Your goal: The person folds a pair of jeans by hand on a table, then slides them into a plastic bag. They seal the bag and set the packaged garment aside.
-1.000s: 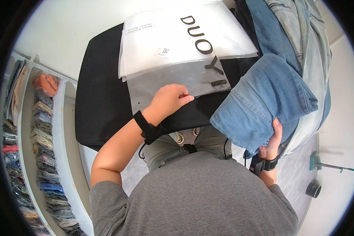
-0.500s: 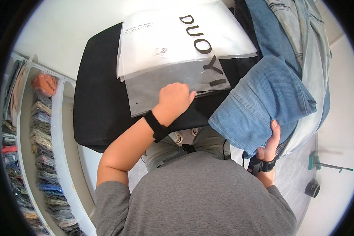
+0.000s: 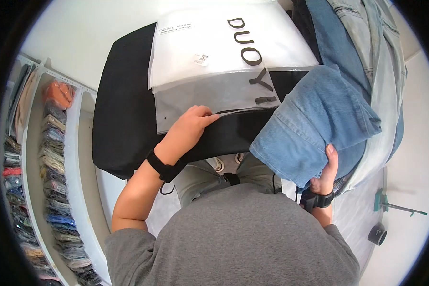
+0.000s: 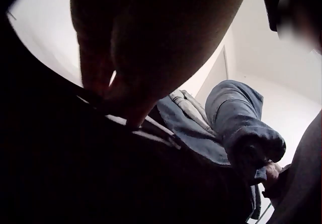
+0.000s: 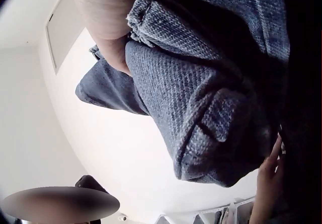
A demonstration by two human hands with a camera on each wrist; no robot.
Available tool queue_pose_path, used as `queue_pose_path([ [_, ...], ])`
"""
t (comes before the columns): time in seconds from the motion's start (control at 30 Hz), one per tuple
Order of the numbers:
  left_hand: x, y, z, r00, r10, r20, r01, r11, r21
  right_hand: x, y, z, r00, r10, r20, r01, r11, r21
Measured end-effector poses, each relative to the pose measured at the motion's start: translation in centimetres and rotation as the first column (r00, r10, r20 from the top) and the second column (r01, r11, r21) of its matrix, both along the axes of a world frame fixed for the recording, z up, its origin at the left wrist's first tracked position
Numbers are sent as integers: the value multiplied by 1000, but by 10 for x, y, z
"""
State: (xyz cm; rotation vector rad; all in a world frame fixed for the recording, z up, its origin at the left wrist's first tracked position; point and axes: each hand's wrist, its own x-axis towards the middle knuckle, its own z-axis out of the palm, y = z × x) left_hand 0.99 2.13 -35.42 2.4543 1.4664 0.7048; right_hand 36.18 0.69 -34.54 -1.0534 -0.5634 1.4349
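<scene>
The left hand (image 3: 188,127) pinches the near edge of a clear plastic bag (image 3: 209,95) lying on the black worktop (image 3: 121,114). The right hand (image 3: 325,170), fingers curled, grips folded blue jeans (image 3: 314,119), held just right of the bag.

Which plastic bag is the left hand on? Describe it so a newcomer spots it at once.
On the black table top lies a stack of frosted white plastic bags printed DUOYI. The see-through plastic bag sticks out of that stack toward the person, and the left hand pinches its near edge. Unlike the white ones, it looks grey because the black shows through.
</scene>
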Motion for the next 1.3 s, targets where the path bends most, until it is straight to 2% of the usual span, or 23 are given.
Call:
queue_pose_path([
  [0.07, 2, -4, 3, 998, 3, -55, -3, 1000, -6, -1, 0, 0, 999, 33, -18, -33, 999, 23],
  [0.13, 6, -14, 18, 929, 140, -343, -145, 989, 10, -1, -1, 1, 999, 54, -4, -54, 998, 41],
  [0.27, -6, -12, 15, 919, 162, -360, -189, 981, -42, 1, -1, 0, 996, 91, 6, -91, 994, 67],
  [0.33, -17, -8, 7, 974, 69, -218, -100, 986, -136, -4, -2, 5, 995, 98, 31, -100, 992, 72],
  [0.37, -21, -9, 4, 973, 69, -218, -100, 986, -135, -6, -2, 8, 993, 105, 58, -110, 991, 77],
  [0.43, -22, -12, 7, 990, 141, -10, -141, 990, -22, -6, 1, 4, 992, 109, 56, -114, 988, 103],
  [0.57, -17, -16, 21, 973, 227, -48, -221, 969, 110, -8, 1, 3, 989, 142, 36, -145, 983, 113],
  [0.63, -27, -17, 23, 986, 113, -121, -120, 991, -51, -10, 0, 4, 985, 167, 37, -169, 982, 85],
  [0.7, -53, -14, -4, 985, 72, -155, -74, 997, -7, -10, 0, 5, 982, 186, 37, -187, 981, 58],
  [0.77, -56, -14, -12, 981, 29, -192, -24, 999, 33, -10, -2, 7, 986, 163, 41, -164, 985, 45],
  [0.83, -47, -19, 0, 968, 238, -84, -245, 966, -80, -11, -1, 7, 986, 159, 46, -161, 985, 59],
  [0.87, -38, -20, 4, 968, 236, -86, -243, 967, -80, -10, -1, 7, 986, 157, 53, -161, 984, 72],
  [0.93, -21, -19, 13, 952, 307, 25, -305, 930, 203, -8, 0, 7, 981, 185, 51, -188, 981, 56],
  [0.97, -21, -19, 18, 952, 305, 25, -304, 931, 202, -7, 0, 8, 975, 215, 49, -217, 975, 40],
  [1.03, -24, -17, 25, 982, 191, -13, -187, 969, 160, -15, 0, 16, 976, 197, 90, -202, 978, 55],
  [1.07, -32, -14, 22, 982, 190, -12, -186, 969, 161, -22, 1, 21, 975, 178, 130, -188, 980, 71],
  [1.1, -45, -9, 16, 990, 115, -87, -103, 987, 126, -27, 2, 27, 976, 176, 131, -187, 980, 72],
  [1.13, -47, -7, 19, 987, 36, -160, -23, 996, 85, -32, 5, 34, 955, 232, 184, -252, 963, 98],
  [1.17, -45, -8, 21, 987, 35, -160, -21, 996, 87, -37, 9, 39, 929, 284, 238, -318, 940, 121],
  [1.2, -32, -9, 38, 979, 93, -183, -84, 995, 57, -43, 13, 44, 930, 280, 238, -315, 941, 124],
  [1.23, -22, -10, 52, 967, 150, -208, -147, 989, 30, -48, 17, 47, 868, 372, 330, -430, 894, 123],
  [1.27, -16, -11, 60, 967, 148, -210, -144, 989, 35, -53, 21, 50, 788, 452, 418, -538, 836, 111],
  [1.3, -12, -11, 68, 953, 182, -241, -171, 983, 67, -58, 24, 51, 791, 447, 418, -535, 837, 116],
])
